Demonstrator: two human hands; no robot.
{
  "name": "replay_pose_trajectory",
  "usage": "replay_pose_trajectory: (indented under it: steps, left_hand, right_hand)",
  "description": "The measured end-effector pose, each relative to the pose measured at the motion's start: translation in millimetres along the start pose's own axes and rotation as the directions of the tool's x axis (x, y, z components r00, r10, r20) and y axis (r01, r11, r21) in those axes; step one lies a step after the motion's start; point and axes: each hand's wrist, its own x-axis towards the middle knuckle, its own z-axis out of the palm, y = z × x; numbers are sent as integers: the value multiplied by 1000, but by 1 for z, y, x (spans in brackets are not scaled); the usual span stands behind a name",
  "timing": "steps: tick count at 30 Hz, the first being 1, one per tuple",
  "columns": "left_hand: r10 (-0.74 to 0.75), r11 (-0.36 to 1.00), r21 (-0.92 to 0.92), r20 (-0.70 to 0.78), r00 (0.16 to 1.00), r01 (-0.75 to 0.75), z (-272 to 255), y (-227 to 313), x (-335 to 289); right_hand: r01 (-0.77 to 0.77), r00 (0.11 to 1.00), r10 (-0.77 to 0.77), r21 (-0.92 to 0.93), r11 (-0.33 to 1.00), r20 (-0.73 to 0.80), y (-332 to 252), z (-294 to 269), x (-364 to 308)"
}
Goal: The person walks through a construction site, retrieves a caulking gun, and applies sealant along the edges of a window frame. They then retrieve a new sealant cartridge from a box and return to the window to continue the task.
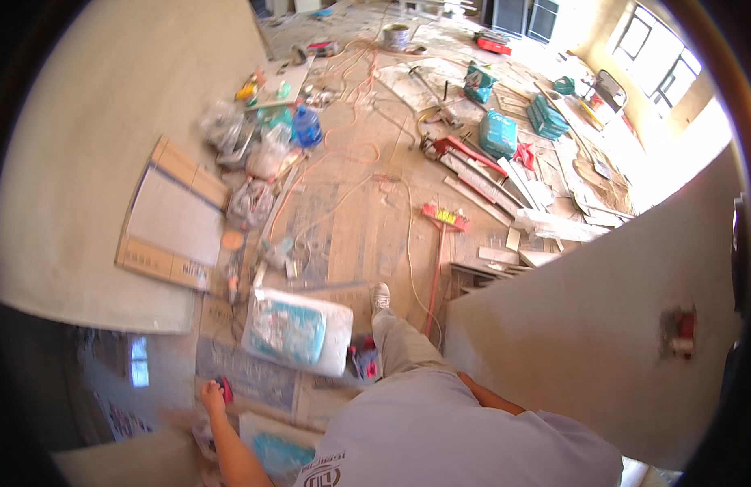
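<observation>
At the lower left, my left hand is closed around a small red and black thing, whose kind I cannot make out. That hand is over the floor, left of a white slab with a blue-and-white bag lying on top. Just right of the slab, a dark and red object rests on the floor beside my leg. My right forearm shows at my side, but the hand itself is hidden behind my body. Near my lower left lies another bag with blue on it.
A long-handled red push broom lies ahead, near a tile cutter. Orange cords run across the floor. Plastic bags and a blue water jug stand along the left wall. A low wall rises at right.
</observation>
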Motion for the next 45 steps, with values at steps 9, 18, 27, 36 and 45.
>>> replay_pose_trajectory:
  steps: [9, 18, 27, 36, 45]
  left_hand:
    - [-359, 870, 483, 479, 801, 101, 275, 69, 37]
    - [-231, 850, 491, 671, 705, -189, 468, 204, 109]
    - [-300, 595, 576, 806, 510, -560, 632, 268, 382]
    - [-136, 780, 515, 695, 706, -356, 964, 593, 671]
    - [29, 853, 328, 748, 663, -407, 1199, 768, 736]
  right_hand:
    - [315, 938, -138, -618, 720, 317, -239, -171, 260]
    - [577, 740, -453, 123, 807, -498, -535, -441, 400]
    - [286, 953, -231, -845, 451, 199, -470, -398, 512]
    - [-139, 964, 200, 310, 941, -175, -669, -447, 583]
    - [172, 985, -160, -468, 867, 65, -802, -654, 872]
